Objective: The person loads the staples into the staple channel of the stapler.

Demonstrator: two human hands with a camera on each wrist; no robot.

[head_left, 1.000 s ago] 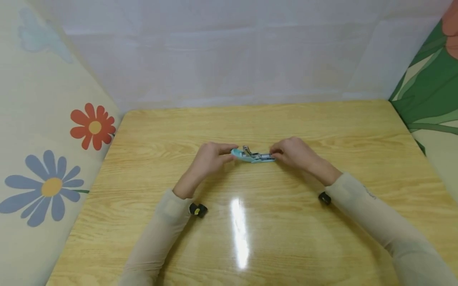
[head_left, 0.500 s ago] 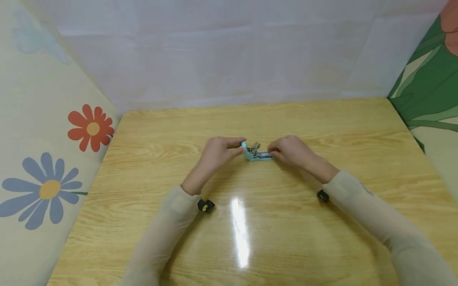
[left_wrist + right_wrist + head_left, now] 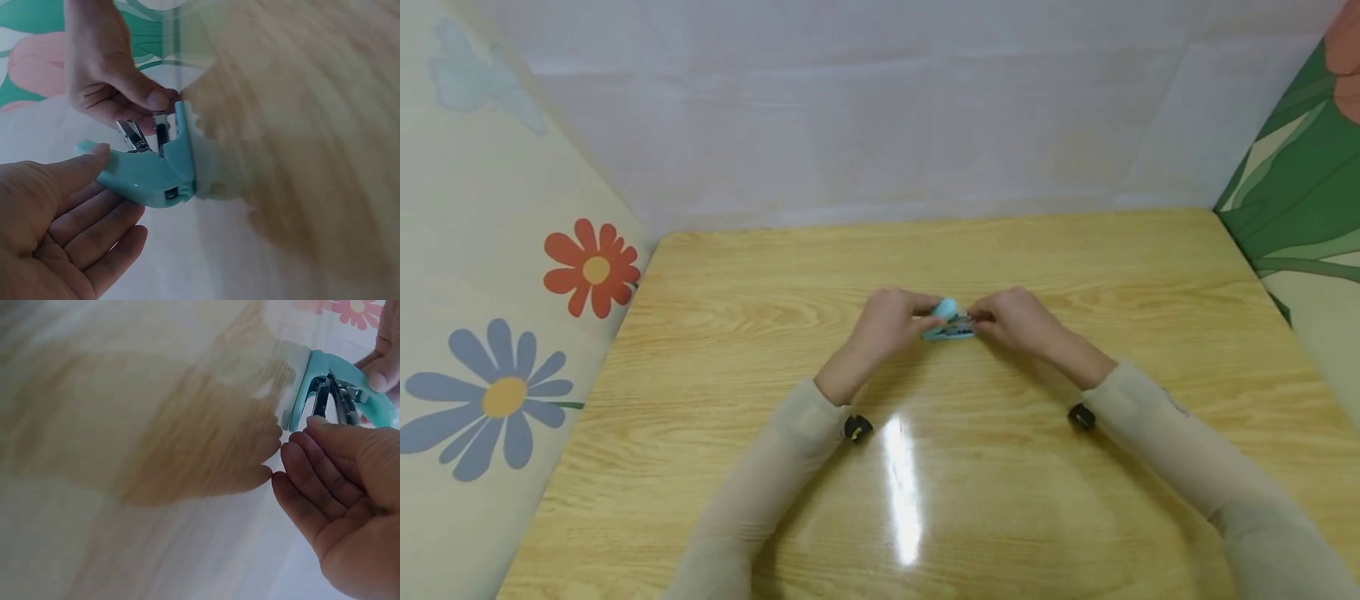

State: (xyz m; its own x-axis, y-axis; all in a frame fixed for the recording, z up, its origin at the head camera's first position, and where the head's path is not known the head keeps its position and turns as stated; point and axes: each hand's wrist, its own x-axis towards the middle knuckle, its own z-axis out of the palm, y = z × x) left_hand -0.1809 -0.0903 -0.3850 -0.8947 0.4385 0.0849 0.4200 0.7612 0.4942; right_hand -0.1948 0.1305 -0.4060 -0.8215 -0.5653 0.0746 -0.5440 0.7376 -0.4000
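Both hands meet over a small light-blue stapler [image 3: 949, 321] near the middle of the wooden surface [image 3: 1000, 500]. Left hand [image 3: 891, 321] comes in from the left side and has its thumb laid along the top of the stapler's raised plastic arm; in the left wrist view its fingers [image 3: 94, 234] lie nearly straight and relaxed beneath that arm, cradling rather than wrapping it, so this grip is loose and apart. Right hand [image 3: 1011, 318] comes in from the right and works at the other end: the left wrist view shows its thumb and curled fingers pinched together on the front edge of the stapler's base, just beside the metal staple channel [image 3: 134, 134], so this grip is clamped on the stapler.

The stapler [image 3: 156, 172] is swung open at its hinge, the upper arm and the base standing at a sharp angle to each other with the metal magazine exposed between them. In the right wrist view the stapler [image 3: 340, 387] sits just beyond the right hand's fingertips [image 3: 312, 434], and a finger of the left hand [image 3: 381, 375] rests on its curved top. It lies between the two hands, low over the surface; whether its base touches the wood cannot be told.

Flower-patterned panels [image 3: 512, 333] and a plain pale wall [image 3: 880, 125] enclose the surface.
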